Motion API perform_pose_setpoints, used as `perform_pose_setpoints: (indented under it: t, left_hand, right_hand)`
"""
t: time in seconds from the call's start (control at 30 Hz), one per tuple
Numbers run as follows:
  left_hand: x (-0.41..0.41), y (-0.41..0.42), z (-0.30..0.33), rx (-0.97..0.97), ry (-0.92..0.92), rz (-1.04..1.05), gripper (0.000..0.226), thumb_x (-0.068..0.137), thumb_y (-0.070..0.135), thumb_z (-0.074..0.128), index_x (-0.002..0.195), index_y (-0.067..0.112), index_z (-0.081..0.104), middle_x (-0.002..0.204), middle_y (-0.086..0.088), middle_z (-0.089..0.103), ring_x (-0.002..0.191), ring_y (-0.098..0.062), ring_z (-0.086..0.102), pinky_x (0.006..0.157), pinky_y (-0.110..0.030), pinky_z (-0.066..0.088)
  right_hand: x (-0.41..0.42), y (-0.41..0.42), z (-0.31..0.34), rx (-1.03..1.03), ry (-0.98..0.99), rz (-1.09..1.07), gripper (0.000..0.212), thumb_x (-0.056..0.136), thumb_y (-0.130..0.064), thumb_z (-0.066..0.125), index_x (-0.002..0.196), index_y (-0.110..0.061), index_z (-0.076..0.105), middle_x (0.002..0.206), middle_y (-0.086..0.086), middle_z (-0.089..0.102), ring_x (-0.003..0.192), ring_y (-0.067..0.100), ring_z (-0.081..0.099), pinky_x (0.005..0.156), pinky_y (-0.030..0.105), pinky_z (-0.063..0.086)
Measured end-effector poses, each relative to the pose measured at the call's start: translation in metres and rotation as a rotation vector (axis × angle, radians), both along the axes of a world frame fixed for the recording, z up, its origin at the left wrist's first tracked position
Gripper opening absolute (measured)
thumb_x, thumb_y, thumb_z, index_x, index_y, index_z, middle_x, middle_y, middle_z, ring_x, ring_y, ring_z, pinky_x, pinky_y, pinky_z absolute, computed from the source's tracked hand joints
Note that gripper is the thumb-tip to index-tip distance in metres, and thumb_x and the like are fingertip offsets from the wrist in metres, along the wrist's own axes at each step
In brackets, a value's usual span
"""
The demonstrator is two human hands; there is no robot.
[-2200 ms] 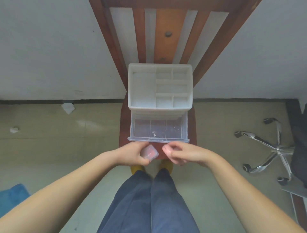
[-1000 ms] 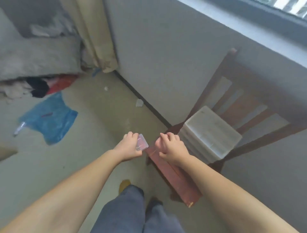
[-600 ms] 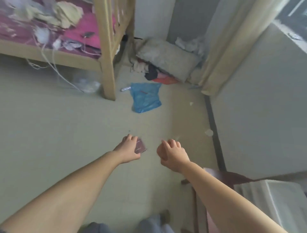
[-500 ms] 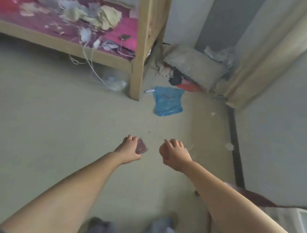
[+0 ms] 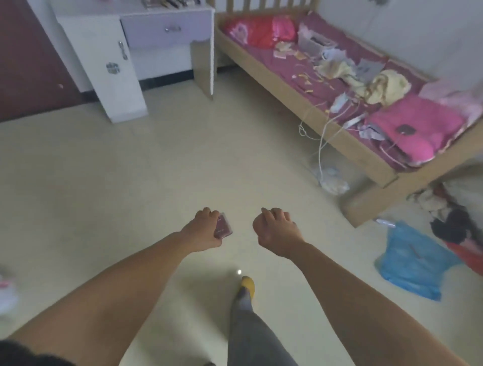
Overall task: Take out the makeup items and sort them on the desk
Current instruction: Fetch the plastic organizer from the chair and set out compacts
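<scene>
My left hand (image 5: 202,232) grips a small flat maroon makeup case (image 5: 223,226) by its edge, held out over the floor. My right hand (image 5: 275,230) is beside it, a short gap away, with its back to the camera and its fingers curled under; whether anything lies inside them is hidden. The white and lilac desk (image 5: 167,31) stands at the far top left, and several small items (image 5: 170,3) lie on its top edge. The drawer organizer is out of view.
A wooden bed (image 5: 326,112) with pink bedding and clutter runs along the right. White cables (image 5: 320,146) hang from it to the floor. A blue plastic bag (image 5: 413,258) and clothes (image 5: 454,222) lie at right. Pale floor stretches between me and the desk. A dark door (image 5: 28,65) is far left.
The view has swung left from the chair and organizer, past the blue bag and bed corner, to face the desk and bed. Both hands keep the same pose, the left still holding the case.
</scene>
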State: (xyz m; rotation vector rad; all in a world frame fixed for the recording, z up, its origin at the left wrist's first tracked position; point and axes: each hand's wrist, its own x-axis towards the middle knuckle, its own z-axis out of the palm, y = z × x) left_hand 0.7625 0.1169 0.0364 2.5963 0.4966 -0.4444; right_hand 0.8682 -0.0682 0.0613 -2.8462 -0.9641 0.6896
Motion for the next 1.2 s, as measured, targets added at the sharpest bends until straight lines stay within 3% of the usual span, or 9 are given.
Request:
perform_pose_setpoints:
  t: [0.6, 0.87, 1.2]
  left_hand:
    - [0.199, 0.369, 0.019, 0.056, -0.087, 0.461, 0.060, 0.081, 0.027, 0.058, 0.135, 0.012, 0.038, 0.123, -0.009, 0.043, 0.118, -0.024, 0.043, 0.098, -0.030, 0.040]
    - [0.290, 0.590, 0.029, 0.036, -0.102, 0.490, 0.059, 0.080, 0.028, 0.060, 0.133, 0.012, 0.037, 0.122, -0.009, 0.042, 0.118, -0.025, 0.041, 0.097, -0.032, 0.040]
    - [0.412, 0.820, 0.037, 0.014, -0.118, 0.476, 0.058, 0.079, 0.029, 0.063, 0.129, 0.011, 0.041, 0.120, -0.009, 0.043, 0.112, -0.025, 0.045, 0.096, -0.033, 0.042]
  right_hand:
    - [0.277, 0.431, 0.006, 0.037, -0.061, 0.560, 0.073, 0.085, -0.037, 0.054, 0.148, -0.021, 0.019, 0.145, 0.005, 0.029, 0.129, 0.027, 0.033, 0.095, 0.035, 0.044]
    - [0.373, 0.656, 0.011, 0.082, -0.056, 0.531, 0.073, 0.084, -0.035, 0.055, 0.147, -0.023, 0.020, 0.145, 0.004, 0.030, 0.128, 0.027, 0.033, 0.098, 0.036, 0.041]
    - [0.497, 0.880, 0.021, 0.055, -0.065, 0.525, 0.074, 0.084, -0.035, 0.054, 0.147, -0.022, 0.019, 0.146, 0.004, 0.028, 0.128, 0.028, 0.032, 0.097, 0.036, 0.042]
